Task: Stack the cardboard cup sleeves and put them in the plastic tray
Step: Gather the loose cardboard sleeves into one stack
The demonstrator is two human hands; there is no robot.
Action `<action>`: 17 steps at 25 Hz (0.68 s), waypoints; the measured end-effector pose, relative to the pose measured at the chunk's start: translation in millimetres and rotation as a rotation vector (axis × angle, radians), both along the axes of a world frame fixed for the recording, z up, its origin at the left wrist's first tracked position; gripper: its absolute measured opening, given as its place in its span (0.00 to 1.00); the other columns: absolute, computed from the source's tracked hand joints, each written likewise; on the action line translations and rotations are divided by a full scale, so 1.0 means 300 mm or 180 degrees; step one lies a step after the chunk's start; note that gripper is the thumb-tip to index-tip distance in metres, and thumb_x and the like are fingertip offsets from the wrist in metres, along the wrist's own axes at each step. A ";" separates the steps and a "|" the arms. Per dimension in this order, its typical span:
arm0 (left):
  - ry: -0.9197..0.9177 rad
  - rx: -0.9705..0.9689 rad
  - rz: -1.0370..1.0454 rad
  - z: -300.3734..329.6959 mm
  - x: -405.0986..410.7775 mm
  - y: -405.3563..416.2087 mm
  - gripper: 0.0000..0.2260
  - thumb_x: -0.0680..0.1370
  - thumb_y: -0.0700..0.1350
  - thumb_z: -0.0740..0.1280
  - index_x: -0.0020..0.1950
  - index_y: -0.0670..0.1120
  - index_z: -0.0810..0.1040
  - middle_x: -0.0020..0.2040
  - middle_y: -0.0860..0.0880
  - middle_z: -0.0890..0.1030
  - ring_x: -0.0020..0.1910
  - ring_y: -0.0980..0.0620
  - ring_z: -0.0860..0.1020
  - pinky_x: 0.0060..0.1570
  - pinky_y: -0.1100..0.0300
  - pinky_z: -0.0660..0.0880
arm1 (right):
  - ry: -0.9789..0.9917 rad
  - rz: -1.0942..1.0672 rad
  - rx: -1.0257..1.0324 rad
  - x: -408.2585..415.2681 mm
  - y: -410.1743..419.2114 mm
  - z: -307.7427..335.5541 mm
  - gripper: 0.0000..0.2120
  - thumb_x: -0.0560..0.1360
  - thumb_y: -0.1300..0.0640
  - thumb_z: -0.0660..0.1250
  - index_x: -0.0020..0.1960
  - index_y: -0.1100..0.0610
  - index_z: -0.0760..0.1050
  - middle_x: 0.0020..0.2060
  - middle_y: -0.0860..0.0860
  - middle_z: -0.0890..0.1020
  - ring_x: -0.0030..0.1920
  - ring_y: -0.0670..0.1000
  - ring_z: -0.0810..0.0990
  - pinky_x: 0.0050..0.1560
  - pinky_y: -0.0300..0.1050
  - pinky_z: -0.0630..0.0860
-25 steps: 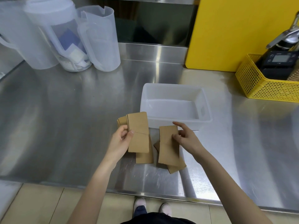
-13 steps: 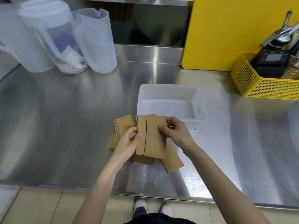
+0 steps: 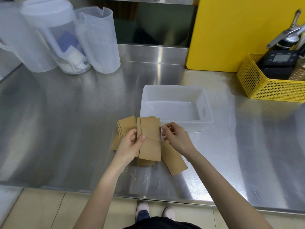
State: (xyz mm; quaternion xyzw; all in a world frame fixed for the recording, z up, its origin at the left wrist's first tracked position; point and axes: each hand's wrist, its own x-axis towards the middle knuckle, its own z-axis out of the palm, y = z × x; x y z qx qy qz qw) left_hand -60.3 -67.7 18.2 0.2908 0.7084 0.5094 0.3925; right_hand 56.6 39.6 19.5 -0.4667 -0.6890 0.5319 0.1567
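Note:
My left hand [image 3: 129, 146] grips a small stack of flat brown cardboard cup sleeves [image 3: 149, 138], thumb pressed on the top one. My right hand [image 3: 175, 138] hovers just right of that stack, fingers curled and apart, holding nothing. More sleeves [image 3: 125, 125] lie fanned on the steel counter behind my left hand, and one sleeve [image 3: 174, 160] lies slanted under my right wrist. The white translucent plastic tray [image 3: 206, 103] stands just beyond my hands with nothing in it.
Three translucent plastic pitchers [image 3: 97, 43] stand at the back left. A yellow board [image 3: 231, 30] leans at the back. A yellow mesh basket [image 3: 264, 86] with a black scale and tools sits at the right. The counter's front edge [image 3: 148, 198] runs below my arms.
My right hand carried a sleeve from the right pile onto the stack in my left hand, then let go and drew slightly to the right.

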 end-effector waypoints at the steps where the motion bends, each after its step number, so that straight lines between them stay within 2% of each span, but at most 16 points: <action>1: 0.0027 0.0039 0.0046 -0.001 -0.012 -0.005 0.05 0.77 0.41 0.61 0.51 0.47 0.71 0.46 0.57 0.77 0.39 0.70 0.76 0.36 0.81 0.70 | -0.0091 -0.0010 -0.0003 0.013 0.006 -0.009 0.09 0.76 0.53 0.60 0.51 0.57 0.73 0.42 0.50 0.78 0.44 0.51 0.77 0.39 0.36 0.71; 3: 0.0027 0.0064 0.0136 -0.006 -0.035 -0.016 0.03 0.76 0.42 0.61 0.49 0.48 0.73 0.45 0.58 0.78 0.40 0.70 0.77 0.37 0.80 0.71 | -0.0610 0.0102 0.0167 0.041 0.022 -0.038 0.11 0.75 0.53 0.61 0.55 0.58 0.73 0.47 0.54 0.79 0.48 0.51 0.76 0.41 0.38 0.71; 6: 0.0046 0.0059 0.0256 -0.017 -0.055 -0.028 0.03 0.76 0.43 0.62 0.46 0.51 0.73 0.45 0.59 0.79 0.45 0.64 0.76 0.39 0.81 0.71 | -0.1723 0.0516 0.0310 0.058 0.027 -0.096 0.22 0.72 0.51 0.65 0.63 0.58 0.67 0.60 0.58 0.73 0.60 0.57 0.72 0.55 0.47 0.71; 8: 0.0058 0.0073 0.0300 -0.020 -0.062 -0.031 0.02 0.76 0.43 0.62 0.47 0.48 0.73 0.45 0.58 0.79 0.45 0.62 0.77 0.39 0.80 0.71 | -0.2202 0.0624 0.0391 0.052 0.007 -0.123 0.25 0.71 0.50 0.66 0.63 0.59 0.65 0.62 0.59 0.68 0.64 0.59 0.67 0.61 0.50 0.69; 12: 0.0043 0.0076 0.0308 -0.032 -0.071 -0.036 0.05 0.76 0.43 0.61 0.51 0.46 0.73 0.46 0.58 0.79 0.45 0.63 0.77 0.43 0.77 0.73 | -0.2387 0.0514 0.0567 0.043 -0.014 -0.153 0.24 0.69 0.52 0.67 0.61 0.61 0.65 0.61 0.59 0.67 0.63 0.60 0.66 0.61 0.50 0.67; 17: -0.0144 0.0175 0.0400 -0.036 -0.070 -0.036 0.03 0.76 0.41 0.61 0.47 0.48 0.74 0.45 0.56 0.80 0.43 0.62 0.77 0.40 0.78 0.73 | -0.2171 0.0439 0.0367 0.036 -0.012 -0.161 0.26 0.69 0.57 0.69 0.60 0.65 0.62 0.61 0.61 0.68 0.63 0.61 0.67 0.58 0.50 0.69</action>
